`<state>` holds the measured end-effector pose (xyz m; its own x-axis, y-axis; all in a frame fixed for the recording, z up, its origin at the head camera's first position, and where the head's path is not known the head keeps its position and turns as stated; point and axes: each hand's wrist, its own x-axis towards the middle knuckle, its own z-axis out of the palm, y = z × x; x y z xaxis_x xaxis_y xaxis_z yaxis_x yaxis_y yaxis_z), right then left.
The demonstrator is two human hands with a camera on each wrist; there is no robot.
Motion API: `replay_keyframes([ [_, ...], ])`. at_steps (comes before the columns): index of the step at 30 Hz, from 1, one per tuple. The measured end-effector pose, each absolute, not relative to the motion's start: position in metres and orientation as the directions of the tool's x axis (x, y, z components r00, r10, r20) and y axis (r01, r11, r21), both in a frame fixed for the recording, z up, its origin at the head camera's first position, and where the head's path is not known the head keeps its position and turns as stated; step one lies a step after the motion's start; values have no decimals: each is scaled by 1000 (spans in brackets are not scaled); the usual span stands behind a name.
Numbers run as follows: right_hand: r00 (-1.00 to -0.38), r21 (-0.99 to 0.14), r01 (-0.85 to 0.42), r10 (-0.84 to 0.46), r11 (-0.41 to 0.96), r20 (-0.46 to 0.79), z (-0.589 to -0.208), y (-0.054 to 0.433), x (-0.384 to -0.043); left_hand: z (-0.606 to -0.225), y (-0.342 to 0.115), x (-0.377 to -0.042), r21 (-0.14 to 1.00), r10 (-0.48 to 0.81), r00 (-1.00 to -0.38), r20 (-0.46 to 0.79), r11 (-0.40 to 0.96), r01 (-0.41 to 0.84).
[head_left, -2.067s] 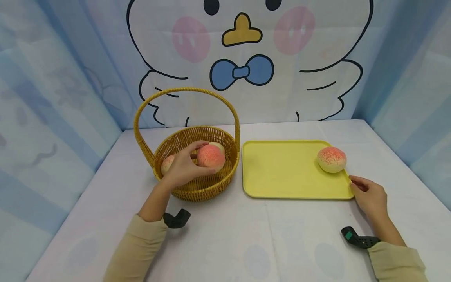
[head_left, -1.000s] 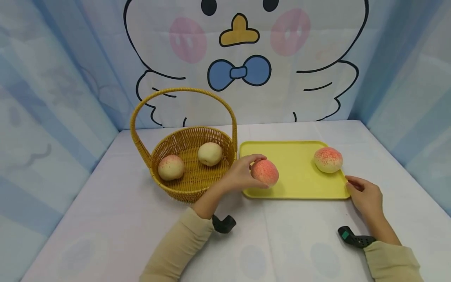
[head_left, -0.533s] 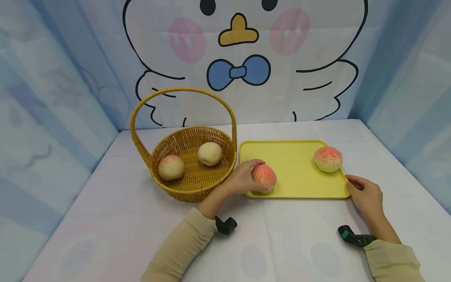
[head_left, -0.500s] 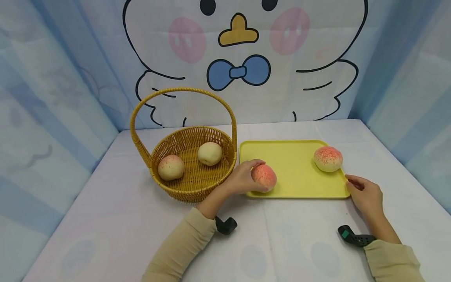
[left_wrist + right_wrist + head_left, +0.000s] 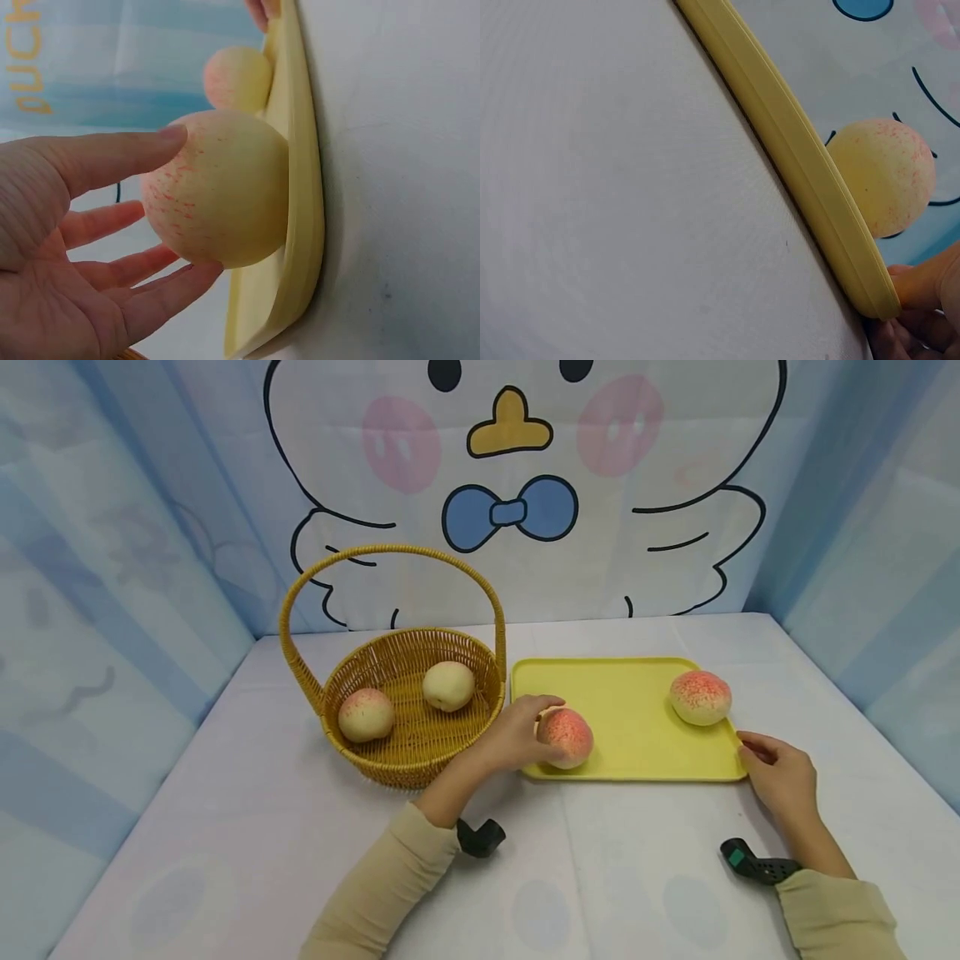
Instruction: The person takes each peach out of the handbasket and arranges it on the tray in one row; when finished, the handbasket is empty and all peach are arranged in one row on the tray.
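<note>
A pink-speckled peach [image 5: 567, 738] sits on the near left corner of the yellow tray [image 5: 622, 718]. My left hand [image 5: 517, 735] is spread loosely around its left side, thumb and fingertips right at its skin in the left wrist view, with a gap between palm and peach. My right hand [image 5: 780, 777] pinches the tray's near right corner, thumb over the rim and fingers lower down in the right wrist view. Another peach [image 5: 701, 697] lies at the tray's right end.
Left of the tray stands a wicker basket [image 5: 412, 768] with a tall arched handle [image 5: 397, 550]. Inside it are a blushed peach [image 5: 366, 715] and a paler peach [image 5: 448, 686]. A printed curtain [image 5: 570, 585] hangs behind the white table [image 5: 600, 860].
My left hand has carried the peach from above the basket rightward and down onto the tray, and its fingers have now loosened. My right hand has stayed at the tray corner.
</note>
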<state>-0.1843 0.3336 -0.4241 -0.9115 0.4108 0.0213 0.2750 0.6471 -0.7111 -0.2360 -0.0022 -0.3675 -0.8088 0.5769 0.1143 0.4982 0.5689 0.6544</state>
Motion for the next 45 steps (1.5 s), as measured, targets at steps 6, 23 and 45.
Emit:
replay_keyframes([
  [6,-911,-702,271,412,658,35,-423,337,-183,-368,2,-238,639,576,-804,144,566,520],
  [23,-903,-722,287,430,629,16,-419,328,-187,-381,37,-261,755,495,-855,153,500,424],
  [45,-898,-717,285,439,636,33,-422,331,-184,-379,95,-283,727,502,-851,158,523,444],
])
